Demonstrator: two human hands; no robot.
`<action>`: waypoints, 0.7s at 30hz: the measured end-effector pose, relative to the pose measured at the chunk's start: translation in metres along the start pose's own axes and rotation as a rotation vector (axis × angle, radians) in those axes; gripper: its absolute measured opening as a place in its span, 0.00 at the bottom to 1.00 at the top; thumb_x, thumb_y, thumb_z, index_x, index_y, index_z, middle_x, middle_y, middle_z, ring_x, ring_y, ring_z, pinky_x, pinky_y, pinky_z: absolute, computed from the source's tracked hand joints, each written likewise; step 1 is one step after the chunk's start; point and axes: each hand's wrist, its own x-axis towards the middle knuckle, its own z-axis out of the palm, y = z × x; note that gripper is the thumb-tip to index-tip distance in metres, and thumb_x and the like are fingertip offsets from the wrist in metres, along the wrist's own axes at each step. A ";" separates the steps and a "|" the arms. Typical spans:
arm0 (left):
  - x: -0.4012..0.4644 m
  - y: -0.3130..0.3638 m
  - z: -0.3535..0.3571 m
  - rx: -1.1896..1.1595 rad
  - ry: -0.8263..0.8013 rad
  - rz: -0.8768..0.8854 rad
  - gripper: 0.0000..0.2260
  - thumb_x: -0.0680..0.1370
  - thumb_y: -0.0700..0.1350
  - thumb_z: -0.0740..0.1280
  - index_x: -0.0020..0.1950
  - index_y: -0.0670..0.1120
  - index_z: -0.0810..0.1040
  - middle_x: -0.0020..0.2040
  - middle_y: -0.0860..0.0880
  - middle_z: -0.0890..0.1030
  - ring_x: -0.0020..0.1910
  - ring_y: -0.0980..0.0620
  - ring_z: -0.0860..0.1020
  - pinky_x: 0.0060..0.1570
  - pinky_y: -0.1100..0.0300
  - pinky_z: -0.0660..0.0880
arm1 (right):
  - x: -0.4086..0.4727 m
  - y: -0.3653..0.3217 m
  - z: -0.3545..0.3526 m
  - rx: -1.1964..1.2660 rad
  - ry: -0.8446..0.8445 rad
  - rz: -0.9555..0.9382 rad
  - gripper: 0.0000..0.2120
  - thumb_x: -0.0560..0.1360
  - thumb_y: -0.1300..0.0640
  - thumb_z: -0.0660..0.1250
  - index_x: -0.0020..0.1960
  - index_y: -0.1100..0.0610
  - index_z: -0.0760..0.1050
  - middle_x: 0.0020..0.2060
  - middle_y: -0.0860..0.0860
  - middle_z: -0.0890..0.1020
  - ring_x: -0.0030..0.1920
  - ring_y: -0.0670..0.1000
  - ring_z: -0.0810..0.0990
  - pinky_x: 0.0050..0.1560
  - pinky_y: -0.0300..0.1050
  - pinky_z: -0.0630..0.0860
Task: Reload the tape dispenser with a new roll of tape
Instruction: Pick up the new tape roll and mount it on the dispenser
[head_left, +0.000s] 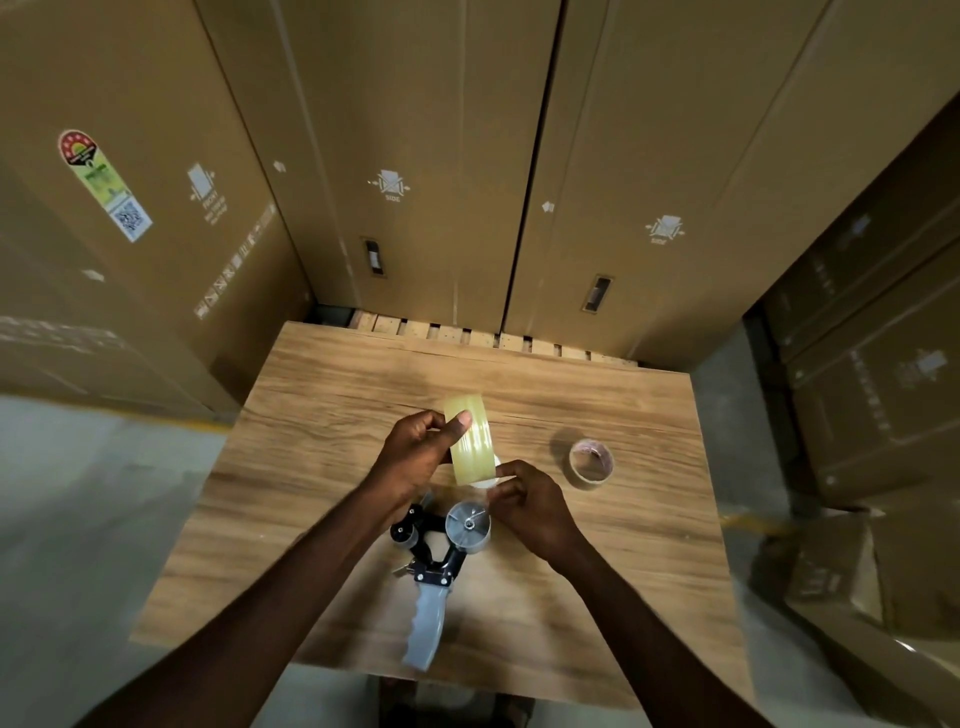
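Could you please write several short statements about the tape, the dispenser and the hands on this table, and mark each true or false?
1. Both hands hold the new tape roll above the table. True: left hand, right hand.
2. The tape dispenser already carries a full roll. False: its spindle wheel is bare.
3. The dispenser lies on the table with its grey handle toward the person. True.
4. The empty tape core sits left of the hands. False: it sits to their right.
5. Cardboard boxes stand behind the table. True.
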 end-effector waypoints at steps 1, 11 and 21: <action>0.000 0.000 0.000 -0.026 0.004 -0.023 0.15 0.76 0.55 0.73 0.44 0.43 0.79 0.41 0.43 0.82 0.41 0.48 0.83 0.47 0.53 0.81 | 0.001 0.000 -0.001 0.005 -0.003 -0.006 0.18 0.73 0.74 0.71 0.62 0.63 0.80 0.45 0.61 0.89 0.37 0.43 0.86 0.45 0.36 0.81; 0.005 -0.001 0.000 -0.386 0.107 -0.360 0.22 0.80 0.52 0.68 0.66 0.36 0.77 0.51 0.39 0.82 0.43 0.46 0.81 0.50 0.49 0.81 | 0.009 0.014 -0.022 0.146 -0.137 0.002 0.18 0.76 0.75 0.73 0.63 0.62 0.81 0.53 0.69 0.87 0.46 0.50 0.89 0.55 0.43 0.85; 0.018 -0.008 -0.001 -0.297 0.103 -0.341 0.25 0.80 0.55 0.67 0.63 0.33 0.79 0.52 0.35 0.82 0.46 0.42 0.82 0.49 0.48 0.80 | 0.017 0.002 -0.034 0.160 -0.032 -0.091 0.35 0.73 0.59 0.82 0.76 0.52 0.73 0.67 0.50 0.81 0.65 0.45 0.81 0.59 0.38 0.82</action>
